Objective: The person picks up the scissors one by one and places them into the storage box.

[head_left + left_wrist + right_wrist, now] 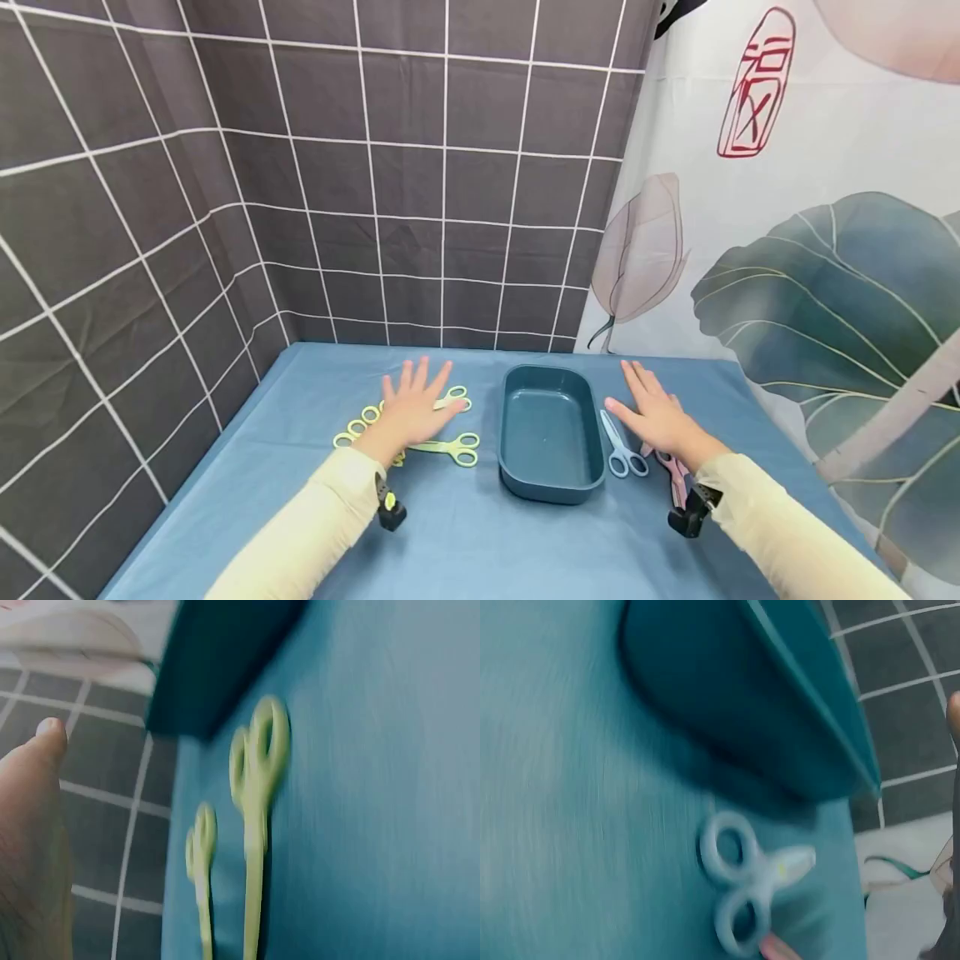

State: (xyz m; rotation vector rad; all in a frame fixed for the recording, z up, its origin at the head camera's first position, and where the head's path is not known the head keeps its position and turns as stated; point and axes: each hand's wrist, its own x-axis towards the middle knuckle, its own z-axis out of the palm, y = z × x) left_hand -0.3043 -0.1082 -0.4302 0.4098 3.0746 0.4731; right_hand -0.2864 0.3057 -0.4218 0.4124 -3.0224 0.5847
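Note:
My left hand (412, 412), fingers spread, hovers over several yellow-green scissors on the left of the table. One pair of yellow-green scissors (453, 448) lies with its handles toward the bin, and shows large in the left wrist view, scissors (259, 769). My right hand (660, 421) has its fingers extended above light blue scissors (622, 454) and pink scissors (675, 475). The blue pair, blue scissors (754, 877), lies beside the bin in the right wrist view. Between the hands stands a teal rectangular bin (551, 492) with nothing inside. Neither hand holds anything.
A blue cloth (465, 550) covers the table. Behind and left hangs a dark grey curtain with a white grid (405, 183). At the right hangs a white cloth (697, 292) printed with leaves. Each wrist carries a black camera (390, 508).

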